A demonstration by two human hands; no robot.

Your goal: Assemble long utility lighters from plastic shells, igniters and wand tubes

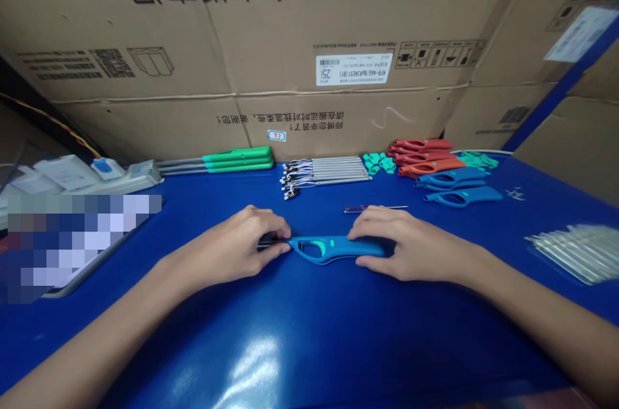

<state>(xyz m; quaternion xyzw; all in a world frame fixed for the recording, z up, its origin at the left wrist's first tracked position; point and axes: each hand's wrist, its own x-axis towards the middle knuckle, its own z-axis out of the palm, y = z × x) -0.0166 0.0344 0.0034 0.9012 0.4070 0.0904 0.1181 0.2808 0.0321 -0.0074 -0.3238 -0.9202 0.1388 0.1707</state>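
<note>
A blue utility lighter (351,246) with a teal trigger lies level just above or on the blue table, in the middle of the head view. My left hand (246,238) pinches its narrow neck, where a thin dark metal tube (267,244) shows between thumb and fingers. Around the handle's right end, the thumb and fingers of my right hand (416,244) are closed. Behind the right fingers lies a screwdriver (355,209) with a purple handle. Part of the tube and the handle's end are hidden by my hands.
At the back lie green lighters (239,159), metal tubes with wires (333,170), teal pieces (380,163), red shells (420,148) and blue shells (464,196). Clear-wrapped rods (578,253) are at right. A blurred-out device (82,244) and a power strip (140,173) stand left. Cardboard (271,41) walls the back.
</note>
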